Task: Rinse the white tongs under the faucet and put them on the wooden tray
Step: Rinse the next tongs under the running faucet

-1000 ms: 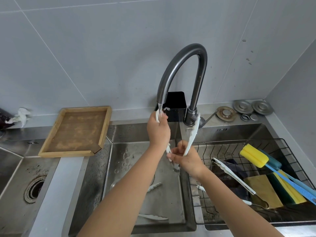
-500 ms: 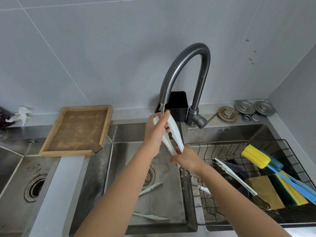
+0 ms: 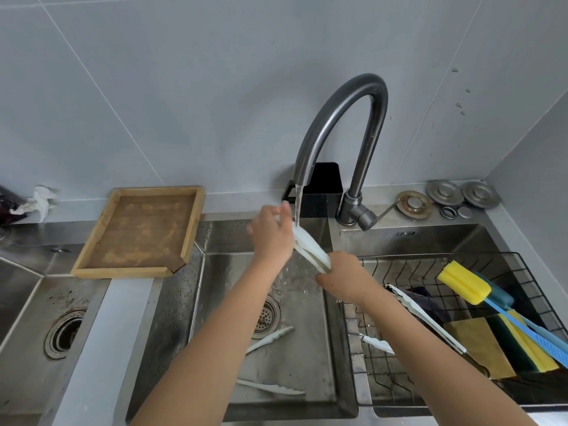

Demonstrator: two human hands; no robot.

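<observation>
While under water, tongs (image 3: 310, 252) two-handed

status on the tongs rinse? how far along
Mid-rinse. Done: faucet is running and the white tongs are up out of the sink. In hand: left hand and right hand hold them under the stream. Left: placing them on the wooden tray, which holds no tongs.

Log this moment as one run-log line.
step: rinsing | white plastic tongs: under curved grey faucet stream | left hand: grips tip end | right hand: grips lower end | square wooden tray: holds no tongs
</observation>
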